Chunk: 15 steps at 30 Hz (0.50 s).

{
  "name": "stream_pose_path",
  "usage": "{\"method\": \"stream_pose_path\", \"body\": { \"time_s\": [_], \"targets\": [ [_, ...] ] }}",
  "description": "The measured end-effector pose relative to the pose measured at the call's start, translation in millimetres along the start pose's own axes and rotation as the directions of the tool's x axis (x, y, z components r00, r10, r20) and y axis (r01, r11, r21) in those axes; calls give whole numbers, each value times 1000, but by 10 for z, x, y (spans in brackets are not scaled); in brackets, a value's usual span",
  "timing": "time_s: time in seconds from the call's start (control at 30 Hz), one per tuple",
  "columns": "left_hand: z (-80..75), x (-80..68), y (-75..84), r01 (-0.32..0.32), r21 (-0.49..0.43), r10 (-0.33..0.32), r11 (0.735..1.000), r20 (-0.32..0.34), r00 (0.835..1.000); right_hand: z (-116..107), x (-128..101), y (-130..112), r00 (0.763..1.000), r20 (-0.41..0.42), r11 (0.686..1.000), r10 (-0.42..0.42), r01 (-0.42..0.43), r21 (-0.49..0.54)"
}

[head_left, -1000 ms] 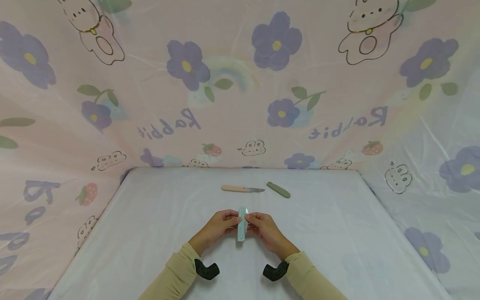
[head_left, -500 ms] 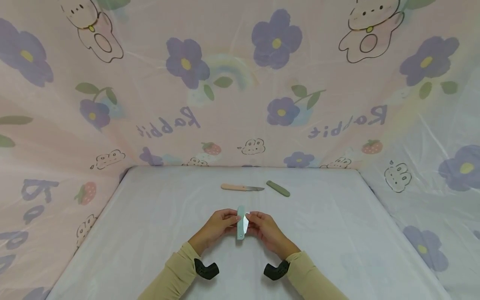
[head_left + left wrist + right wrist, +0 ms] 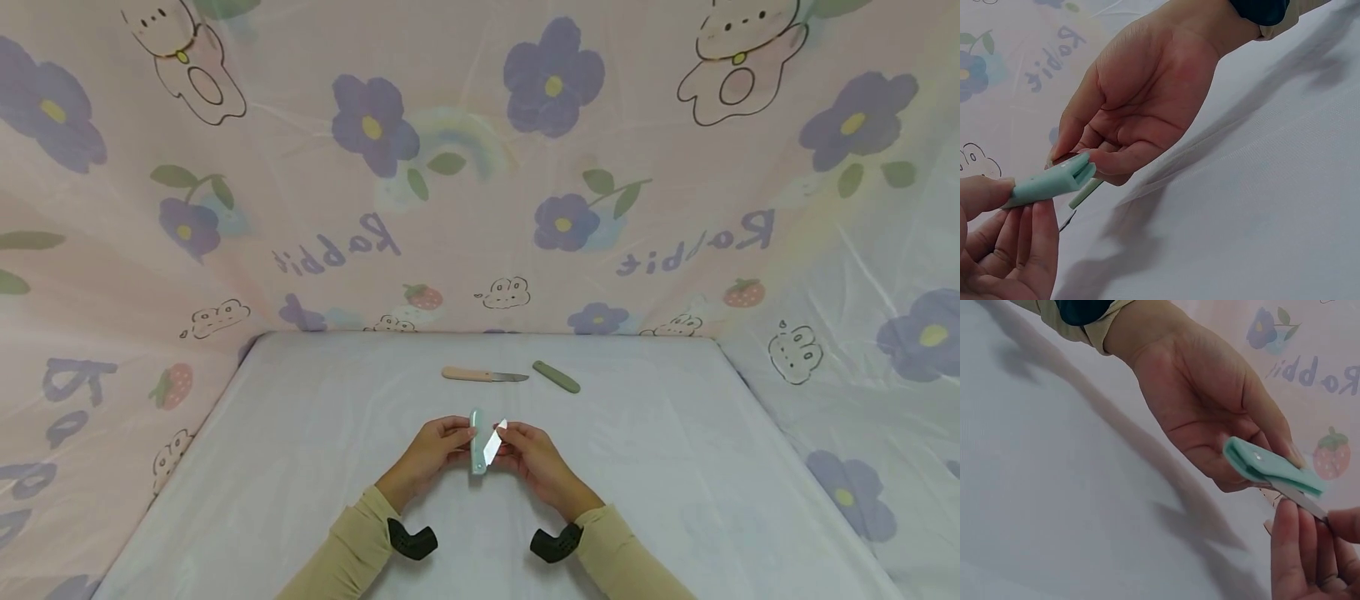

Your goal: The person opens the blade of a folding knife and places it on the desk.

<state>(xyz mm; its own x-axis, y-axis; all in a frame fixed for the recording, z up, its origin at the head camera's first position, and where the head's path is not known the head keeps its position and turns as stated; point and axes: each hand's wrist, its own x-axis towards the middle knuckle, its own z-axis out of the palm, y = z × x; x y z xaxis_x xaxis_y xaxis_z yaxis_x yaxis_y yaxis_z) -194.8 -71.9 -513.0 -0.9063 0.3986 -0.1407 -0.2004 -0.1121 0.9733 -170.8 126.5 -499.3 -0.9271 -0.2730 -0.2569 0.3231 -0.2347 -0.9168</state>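
Observation:
Between both hands, above the white table, is a mint-green folding knife [image 3: 477, 443] with its blade [image 3: 494, 444] partly swung out to the right. My left hand [image 3: 426, 451] pinches the handle between thumb and fingers; in the left wrist view the left hand [image 3: 1032, 240] shows at lower left. The right hand [image 3: 538, 460] pinches the blade near its tip, which the right wrist view shows clearly, with the right thumb [image 3: 1346, 525] on it. At the handle's near end, blade and handle meet at a pivot.
Farther back on the white table [image 3: 337, 417] lie an opened knife [image 3: 468, 374] with a peach handle and a folded green knife [image 3: 557, 377] to its right. A patterned pink cloth [image 3: 465, 192] walls the back and sides.
The blade has swung from almost inside the mint handle to a clear angle out to the right. The left hand and handle have shifted slightly left.

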Motion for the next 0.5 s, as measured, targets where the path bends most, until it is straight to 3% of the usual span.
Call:
{"method": "stream_pose_path", "body": {
  "time_s": [0.27, 0.5],
  "targets": [
    [-28, 28, -27, 13, -66, -14, 998, -14, 1000, -81, 67, 123, 997, -59, 999, -42, 41, -15],
    [-25, 12, -39, 15, -103, -22, 995, -76, 997, -146, 69, 147, 996, -73, 998, -49, 46, -49]
  ]
}}
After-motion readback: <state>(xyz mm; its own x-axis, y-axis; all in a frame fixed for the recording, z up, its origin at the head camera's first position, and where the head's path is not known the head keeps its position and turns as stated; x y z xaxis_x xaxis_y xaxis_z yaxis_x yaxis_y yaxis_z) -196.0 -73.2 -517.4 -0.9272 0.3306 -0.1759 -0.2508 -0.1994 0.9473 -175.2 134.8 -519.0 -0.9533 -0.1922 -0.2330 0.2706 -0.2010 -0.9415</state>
